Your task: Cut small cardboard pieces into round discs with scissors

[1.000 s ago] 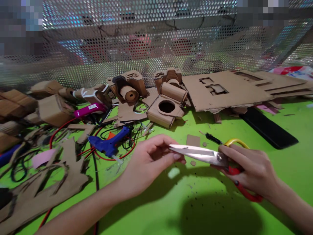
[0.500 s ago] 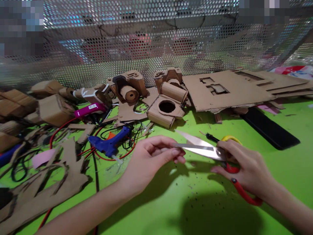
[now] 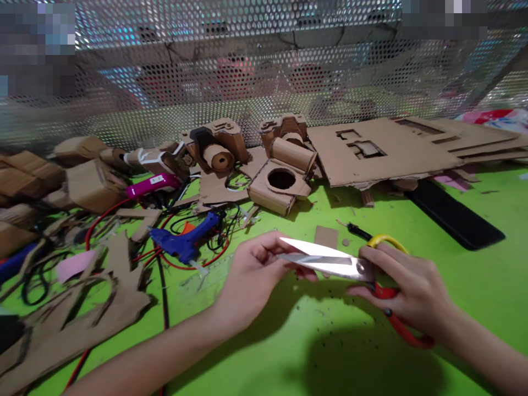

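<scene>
Right hand (image 3: 406,289): closed around the red and yellow handles of a pair of scissors (image 3: 342,263), fingers through the loops, held above the green table (image 3: 330,352). Scissors: steel blades slightly parted, pointing away from the grip toward the left hand. Left hand (image 3: 258,269): fingertips pinched together at the blade tips, touching the blades; whatever small piece is pinched there cannot be made out. Just beyond the blades: a small square cardboard scrap (image 3: 325,236) flat on the table, with a thin black pen-like tool (image 3: 360,232) beside it, next to the yellow handle loop. Left of the left hand, near: a blue glue gun (image 3: 185,240) lying among red and black cables (image 3: 165,258). Further left: flat cardboard offcuts (image 3: 82,319) with cut-out gaps. Beyond the glue gun: a magenta glue gun (image 3: 152,184). Farther beyond the grip: cardboard camera models (image 3: 280,165), one with a round hole, another with a tube lens. Beyond the right hand: a flat black object (image 3: 454,217) and large cardboard sheets (image 3: 383,151). Farthest: a perforated metal screen (image 3: 264,66).
</scene>
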{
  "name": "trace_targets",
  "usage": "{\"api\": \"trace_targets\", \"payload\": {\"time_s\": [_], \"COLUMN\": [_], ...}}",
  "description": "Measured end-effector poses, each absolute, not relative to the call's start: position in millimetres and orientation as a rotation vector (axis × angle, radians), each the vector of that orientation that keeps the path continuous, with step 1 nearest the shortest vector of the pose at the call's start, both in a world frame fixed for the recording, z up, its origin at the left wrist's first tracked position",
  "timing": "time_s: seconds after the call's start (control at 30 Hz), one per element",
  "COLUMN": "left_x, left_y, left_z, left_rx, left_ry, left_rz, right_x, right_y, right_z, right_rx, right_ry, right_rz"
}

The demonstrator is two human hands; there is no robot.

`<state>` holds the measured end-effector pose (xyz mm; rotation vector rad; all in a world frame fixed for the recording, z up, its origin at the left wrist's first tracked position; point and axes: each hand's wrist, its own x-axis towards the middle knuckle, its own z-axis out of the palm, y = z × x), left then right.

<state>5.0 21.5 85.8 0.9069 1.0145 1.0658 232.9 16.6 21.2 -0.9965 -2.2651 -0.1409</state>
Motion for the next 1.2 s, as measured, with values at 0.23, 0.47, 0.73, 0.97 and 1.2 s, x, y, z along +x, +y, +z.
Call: {"api": "trace_targets", "payload": {"time_s": [0.23,0.47,0.73,0.97,1.2], "left_x": [3,2,-4,-11,-14], "left_y": [23,22,26,25,29], "left_z": [78,87,89,87,90], "left_rx": [0.950,0.989,1.092,1.250,1.362], "left_ry": [0.987,0.962,1.034,1.033,1.151], "left_rz": [1.072,1.050,0.967,0.933,0.940], "right_x": [234,234,240,242,238], "right_y": [16,16,20,22,26], "right_z": [25,31,30,31,40], "right_rx": [-1.002,-0.958,-0.953,-0.906,-1.042], "right_ry": [-2.287,-2.323,-2.362,-2.374,-2.213], "right_rz": [-0.200,-0.249,-0.275,-0.301,-0.168]}}
